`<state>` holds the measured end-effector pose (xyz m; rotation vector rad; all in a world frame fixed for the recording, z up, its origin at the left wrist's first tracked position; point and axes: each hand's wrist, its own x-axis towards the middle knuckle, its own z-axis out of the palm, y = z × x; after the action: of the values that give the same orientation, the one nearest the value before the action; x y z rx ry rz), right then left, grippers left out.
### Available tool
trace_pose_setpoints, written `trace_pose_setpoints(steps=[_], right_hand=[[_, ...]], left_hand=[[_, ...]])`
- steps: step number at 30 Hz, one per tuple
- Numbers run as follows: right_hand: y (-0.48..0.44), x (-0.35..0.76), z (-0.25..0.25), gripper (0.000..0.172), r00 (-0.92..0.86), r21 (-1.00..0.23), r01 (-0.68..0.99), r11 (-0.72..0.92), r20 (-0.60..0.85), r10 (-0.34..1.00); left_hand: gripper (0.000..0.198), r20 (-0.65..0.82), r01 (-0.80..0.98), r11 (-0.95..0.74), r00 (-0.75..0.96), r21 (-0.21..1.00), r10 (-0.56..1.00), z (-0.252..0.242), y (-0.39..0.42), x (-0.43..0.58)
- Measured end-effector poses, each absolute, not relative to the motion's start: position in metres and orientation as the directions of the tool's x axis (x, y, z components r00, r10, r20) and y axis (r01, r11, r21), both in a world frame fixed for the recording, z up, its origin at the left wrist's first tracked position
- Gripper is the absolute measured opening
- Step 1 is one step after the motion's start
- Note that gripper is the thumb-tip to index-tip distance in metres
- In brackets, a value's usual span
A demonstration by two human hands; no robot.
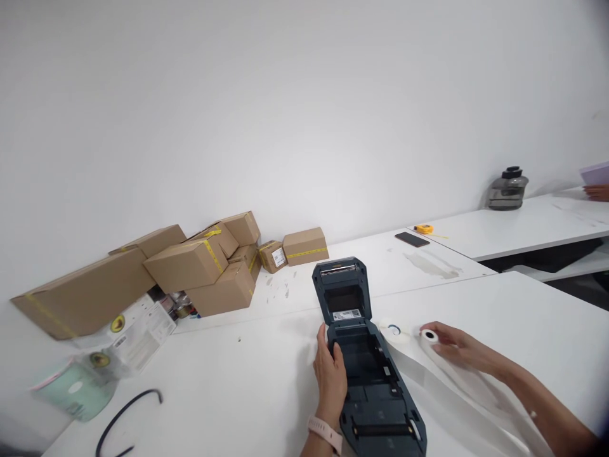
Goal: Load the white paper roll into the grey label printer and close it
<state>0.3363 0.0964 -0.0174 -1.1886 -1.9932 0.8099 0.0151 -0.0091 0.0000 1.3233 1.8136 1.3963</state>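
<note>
A dark blue label printer (366, 374) lies open on the white table (238, 393), its lid (341, 289) tilted up and the roll bay empty. My left hand (330, 376) rests on the printer's left edge, fingers together and curled over the side. My right hand (454, 348) lies flat on a white paper roll (429, 336) just right of the printer, fingers stretched over it. A long strip of white paper (476, 400) trails from the roll toward me. A small roll of clear tape (394, 330) lies between the printer and the paper roll.
Several cardboard boxes (190, 266) are piled against the wall at the left, with packets (137, 333) and a pale green roll (76, 390) below them. A black cable (126, 412) curls at the lower left. A phone (412, 239), a yellow tape measure (423, 228) and a grey appliance (507, 189) sit further back. Another person's hand (595, 192) shows at the far right.
</note>
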Motion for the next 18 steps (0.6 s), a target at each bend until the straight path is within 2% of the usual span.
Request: trace_pose_setpoints(steps=[3, 6, 9, 13, 18], right_hand=[[0.101, 0.319, -0.014, 0.059, -0.535, -0.861, 0.375, 0.344, 0.102, 0.839], [0.106, 0.322, -0.015, 0.058, -0.573, -0.883, 0.352, 0.311, 0.059, 0.818], [0.112, 0.334, -0.012, 0.062, -0.568, -0.867, 0.371, 0.332, 0.071, 0.820], [0.120, 0.326, 0.002, 0.065, -0.603, -0.788, 0.434, 0.437, 0.107, 0.791], [0.125, 0.281, 0.012, 0.073, -0.646, -0.755, 0.494, 0.431, 0.013, 0.764]], left_hand=[[0.051, 0.178, 0.394, -0.004, -0.406, 0.919, 0.896, 0.000, -0.009, 0.015], [0.051, 0.178, 0.401, -0.003, -0.401, 0.916, 0.898, -0.001, -0.007, 0.015], [0.051, 0.173, 0.404, 0.006, -0.405, 0.915, 0.898, -0.002, -0.007, 0.014], [0.051, 0.160, 0.388, 0.012, -0.408, 0.922, 0.899, 0.000, -0.007, 0.014], [0.051, 0.192, 0.383, -0.032, -0.389, 0.923, 0.901, 0.001, -0.007, 0.014]])
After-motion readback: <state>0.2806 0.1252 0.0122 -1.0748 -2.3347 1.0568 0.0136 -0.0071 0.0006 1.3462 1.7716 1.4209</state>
